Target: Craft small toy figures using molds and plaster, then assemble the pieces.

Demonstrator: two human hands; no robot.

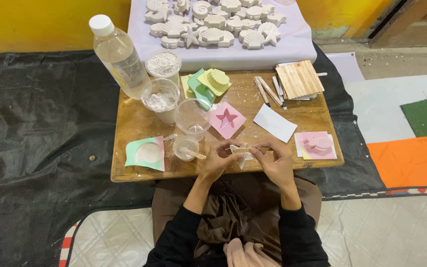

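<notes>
Low wooden table [139, 123], the landmark for all entries. At its near edge, centre: left hand [215, 160] and right hand [276, 160], both closed in a fingertip pinch around a small white plaster star cast [242, 157], with a flat wooden stick [245, 147] laid across its top; which hand bears the stick cannot be told. Handling note, as a judgement: the cast looks brittle, so light strokes with the stick flat to the edge, and the points supported from beneath, would serve best. Just left of the hands on the table: small cup with a stirring stick [186, 148], then a green mould filled white [147, 154]. Table centre: pink star mould [227, 119], empty clear cup [192, 116], white card [274, 122]. Near right corner: pink mould [317, 144]. Far side: clear bottle [119, 57], two cups of white powder [162, 81], stacked moulds [207, 83], bundle of sticks [299, 78]. Beyond the table: finished shell and star casts on a pale cloth [292, 44].
</notes>
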